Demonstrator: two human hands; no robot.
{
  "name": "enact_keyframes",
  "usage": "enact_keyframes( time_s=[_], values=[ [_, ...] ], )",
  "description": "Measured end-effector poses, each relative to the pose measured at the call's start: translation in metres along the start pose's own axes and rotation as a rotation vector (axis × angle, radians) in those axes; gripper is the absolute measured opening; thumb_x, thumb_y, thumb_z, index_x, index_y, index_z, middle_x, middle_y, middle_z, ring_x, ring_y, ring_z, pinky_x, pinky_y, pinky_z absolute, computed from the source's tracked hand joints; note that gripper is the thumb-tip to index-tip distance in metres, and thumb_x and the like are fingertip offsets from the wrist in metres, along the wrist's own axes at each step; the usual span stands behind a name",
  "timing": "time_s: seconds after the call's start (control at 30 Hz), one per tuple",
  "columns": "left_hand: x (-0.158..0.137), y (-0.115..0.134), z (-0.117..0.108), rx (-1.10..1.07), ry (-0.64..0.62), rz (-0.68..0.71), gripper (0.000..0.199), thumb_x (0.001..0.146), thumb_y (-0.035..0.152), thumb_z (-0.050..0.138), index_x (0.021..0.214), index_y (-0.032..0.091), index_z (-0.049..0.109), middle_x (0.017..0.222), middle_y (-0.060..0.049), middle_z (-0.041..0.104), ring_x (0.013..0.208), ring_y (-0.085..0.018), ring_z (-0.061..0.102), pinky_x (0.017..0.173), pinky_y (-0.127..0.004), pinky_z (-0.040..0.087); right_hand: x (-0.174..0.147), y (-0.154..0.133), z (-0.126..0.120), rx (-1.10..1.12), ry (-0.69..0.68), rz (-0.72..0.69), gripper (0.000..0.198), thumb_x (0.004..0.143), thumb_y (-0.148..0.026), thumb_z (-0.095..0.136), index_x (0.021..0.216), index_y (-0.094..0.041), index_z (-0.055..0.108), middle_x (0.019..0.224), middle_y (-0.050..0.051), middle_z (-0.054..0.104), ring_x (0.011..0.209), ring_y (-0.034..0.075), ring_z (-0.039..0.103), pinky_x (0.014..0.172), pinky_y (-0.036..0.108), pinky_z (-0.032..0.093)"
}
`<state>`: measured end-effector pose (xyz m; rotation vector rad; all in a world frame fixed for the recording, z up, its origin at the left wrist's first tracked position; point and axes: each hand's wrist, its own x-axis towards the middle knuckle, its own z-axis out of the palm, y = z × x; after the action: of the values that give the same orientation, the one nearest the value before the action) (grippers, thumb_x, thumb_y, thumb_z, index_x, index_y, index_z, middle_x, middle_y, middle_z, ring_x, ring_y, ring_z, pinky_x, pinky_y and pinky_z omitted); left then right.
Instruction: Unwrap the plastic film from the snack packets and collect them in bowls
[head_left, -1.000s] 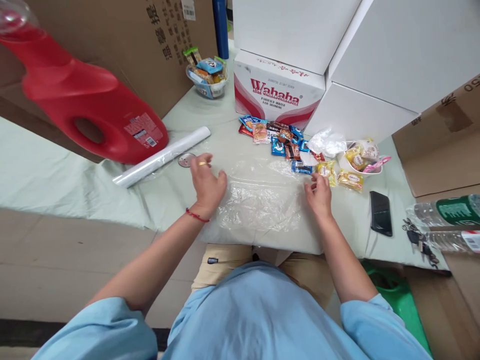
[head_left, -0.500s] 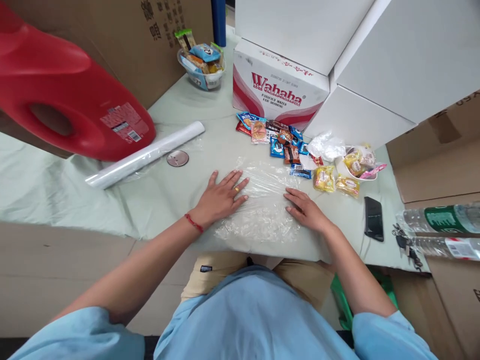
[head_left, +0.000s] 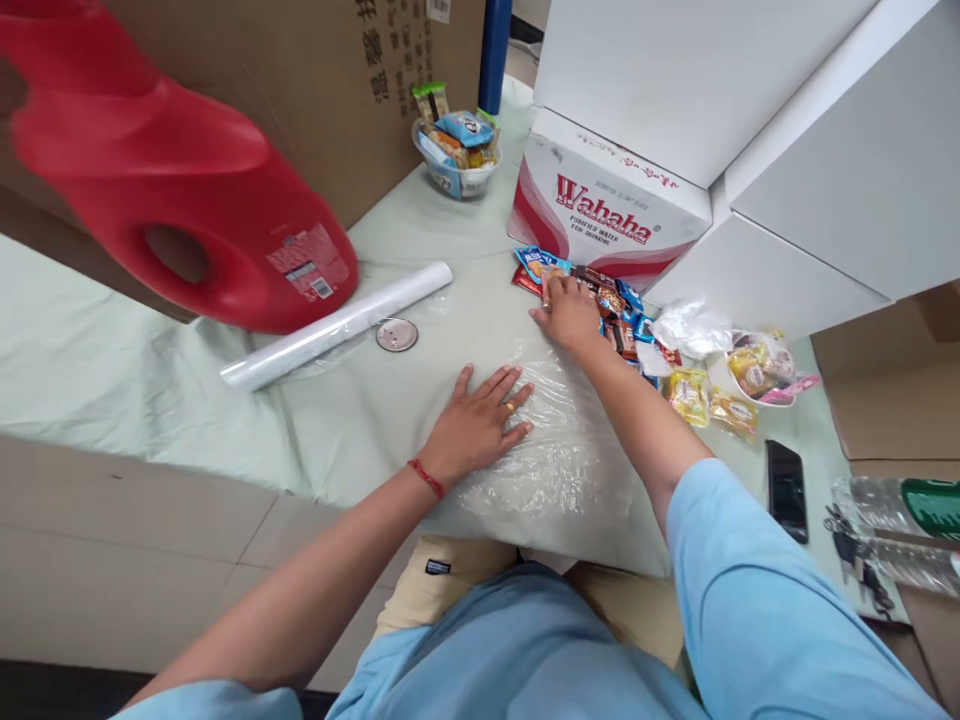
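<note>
My left hand (head_left: pixel 480 425) lies flat with fingers spread on the left part of a crinkled sheet of clear plastic wrap (head_left: pixel 559 470) at the table's front. My right hand (head_left: pixel 570 315) is at the left end of a pile of small wrapped snacks. Its fingers are bent over a pinkish biscuit packet (head_left: pixel 553 272), which they partly hide. Beside it are a blue snack packet (head_left: pixel 538 262) and several brown and blue packets (head_left: pixel 619 335). The right forearm passes above the wrap's right side.
A roll of plastic wrap (head_left: pixel 337 325) and a round metallic disc (head_left: pixel 397 335) lie left, by a red jug (head_left: pixel 247 220). Behind stand a snack tub (head_left: pixel 457 180) and a Wahaba box (head_left: pixel 607 215). At right are a white bowl (head_left: pixel 724 375), a phone (head_left: pixel 786 490) and keys (head_left: pixel 859 560).
My right hand has left the plastic wrap and reached forward to the snack pile, onto the biscuit packet. My left hand stays spread on the wrap. The view has shifted left.
</note>
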<state>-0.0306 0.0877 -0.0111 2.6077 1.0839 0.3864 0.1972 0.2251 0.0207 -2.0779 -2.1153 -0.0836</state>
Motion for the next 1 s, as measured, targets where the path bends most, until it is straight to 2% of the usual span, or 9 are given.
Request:
enact_keyframes(
  time_s=[0.17, 0.3, 0.4, 0.5, 0.63, 0.73, 0.8, 0.9, 1.0],
  values=[
    [0.000, -0.001, 0.001, -0.002, 0.004, 0.012, 0.058, 0.108, 0.055, 0.040, 0.160, 0.031, 0.047, 0.172, -0.009, 0.037, 0.159, -0.029, 0.038, 0.132, -0.064, 0.011, 0.015, 0.010, -0.009, 0.101, 0.027, 0.039, 0.040, 0.101, -0.026, 0.048, 0.133, -0.011, 0.067, 0.121, 0.026, 0.070, 0.113, 0.040, 0.061, 0.100, 0.057, 0.047],
    [0.000, -0.002, 0.002, -0.003, 0.015, 0.006, 0.058, 0.109, 0.055, 0.035, 0.159, 0.027, 0.048, 0.173, -0.010, 0.035, 0.160, -0.027, 0.035, 0.132, -0.063, 0.009, -0.018, 0.033, -0.048, 0.618, 0.062, 0.141, 0.032, 0.093, -0.033, 0.061, 0.120, -0.020, 0.071, 0.113, 0.014, 0.075, 0.106, 0.033, 0.069, 0.095, 0.052, 0.056],
    [0.000, -0.002, 0.003, -0.010, 0.010, 0.001, 0.058, 0.110, 0.054, 0.036, 0.158, 0.026, 0.049, 0.173, -0.010, 0.035, 0.160, -0.026, 0.034, 0.132, -0.063, 0.009, -0.073, 0.038, -0.067, 1.116, -0.189, 0.327, 0.030, 0.080, -0.041, 0.077, 0.104, -0.024, 0.072, 0.102, 0.008, 0.075, 0.092, 0.028, 0.073, 0.081, 0.045, 0.063],
    [0.000, -0.001, 0.002, -0.011, 0.008, 0.009, 0.056, 0.109, 0.053, 0.037, 0.156, 0.026, 0.053, 0.172, -0.011, 0.036, 0.160, -0.026, 0.036, 0.132, -0.063, 0.008, -0.136, 0.032, -0.066, 1.295, -0.390, 0.430, 0.038, 0.069, -0.047, 0.088, 0.096, -0.024, 0.073, 0.099, 0.007, 0.076, 0.085, 0.026, 0.073, 0.076, 0.042, 0.065],
    [0.000, 0.001, 0.001, 0.011, 0.019, -0.003, 0.053, 0.109, 0.050, 0.039, 0.155, 0.027, 0.053, 0.171, -0.012, 0.038, 0.159, -0.026, 0.037, 0.133, -0.062, 0.007, -0.191, 0.030, -0.057, 0.991, -0.403, 0.389, 0.037, 0.084, -0.059, 0.076, 0.096, -0.025, 0.073, 0.096, 0.011, 0.076, 0.087, 0.030, 0.072, 0.074, 0.045, 0.064],
    [0.000, 0.002, 0.002, 0.037, 0.019, -0.005, 0.054, 0.109, 0.051, 0.039, 0.156, 0.028, 0.052, 0.172, -0.011, 0.038, 0.159, -0.026, 0.037, 0.132, -0.062, 0.008, -0.202, 0.037, -0.063, 0.503, -0.158, 0.144, 0.035, 0.091, -0.054, 0.071, 0.110, -0.025, 0.076, 0.115, 0.017, 0.073, 0.107, 0.037, 0.066, 0.086, 0.051, 0.060],
    [0.000, 0.002, 0.002, 0.055, 0.008, -0.002, 0.056, 0.109, 0.053, 0.037, 0.157, 0.028, 0.050, 0.172, -0.009, 0.037, 0.160, -0.026, 0.036, 0.132, -0.063, 0.009, -0.200, 0.037, -0.069, 0.377, -0.107, -0.075, 0.038, 0.095, -0.049, 0.069, 0.125, -0.025, 0.073, 0.132, 0.017, 0.067, 0.120, 0.037, 0.060, 0.099, 0.053, 0.055],
    [-0.001, 0.003, 0.003, 0.081, -0.002, -0.006, 0.057, 0.110, 0.053, 0.035, 0.159, 0.028, 0.047, 0.173, -0.009, 0.035, 0.161, -0.026, 0.034, 0.132, -0.063, 0.011, -0.195, 0.025, -0.067, 0.342, -0.231, -0.333, 0.044, 0.099, -0.039, 0.068, 0.140, -0.025, 0.066, 0.143, 0.014, 0.062, 0.128, 0.033, 0.056, 0.110, 0.052, 0.049],
    [-0.001, 0.004, 0.002, 0.088, 0.008, -0.024, 0.058, 0.111, 0.050, 0.030, 0.163, 0.028, 0.041, 0.174, -0.009, 0.034, 0.160, -0.025, 0.035, 0.133, -0.061, 0.013, -0.196, 0.012, -0.056, 0.241, -0.312, -0.373, 0.046, 0.100, -0.028, 0.066, 0.146, -0.023, 0.062, 0.144, 0.014, 0.063, 0.129, 0.032, 0.054, 0.111, 0.051, 0.047]
  ],
)
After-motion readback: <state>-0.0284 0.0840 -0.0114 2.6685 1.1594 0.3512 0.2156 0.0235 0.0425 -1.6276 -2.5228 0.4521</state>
